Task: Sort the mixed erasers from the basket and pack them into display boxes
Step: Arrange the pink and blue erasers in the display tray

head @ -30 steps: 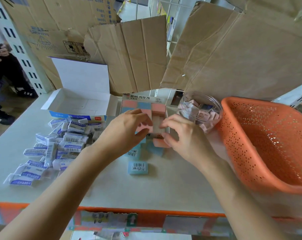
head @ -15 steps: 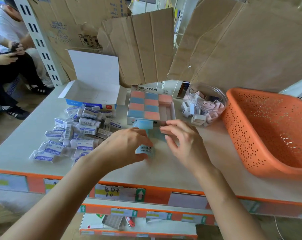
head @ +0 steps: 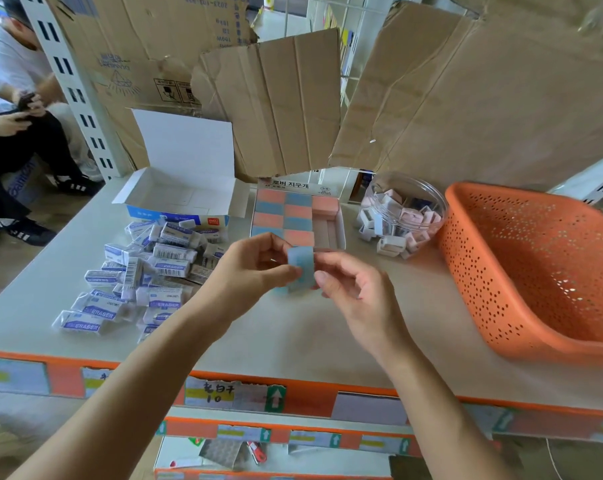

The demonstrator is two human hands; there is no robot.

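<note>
My left hand (head: 249, 268) and my right hand (head: 353, 292) together pinch a light blue eraser (head: 301, 266) above the table, just in front of the display box (head: 339, 225). That box holds a checkerboard of pink and blue erasers, with an open slot on its right side. A second blue eraser (head: 281, 291) peeks out on the table under my left hand. A heap of white and blue wrapped erasers (head: 147, 271) lies at the left, before an open white box (head: 185, 199). The orange basket (head: 535, 268) stands at the right.
A clear round tub (head: 405, 213) with small white and pink erasers lies tipped between the display box and the basket. Cardboard sheets (head: 466, 98) lean behind the table. A seated person (head: 19, 126) is at the far left. The table's orange front edge (head: 293, 389) is close to me.
Both hands drew back from the display box to the table, picked up a blue eraser and raised it. The view shifted back and to the left.
</note>
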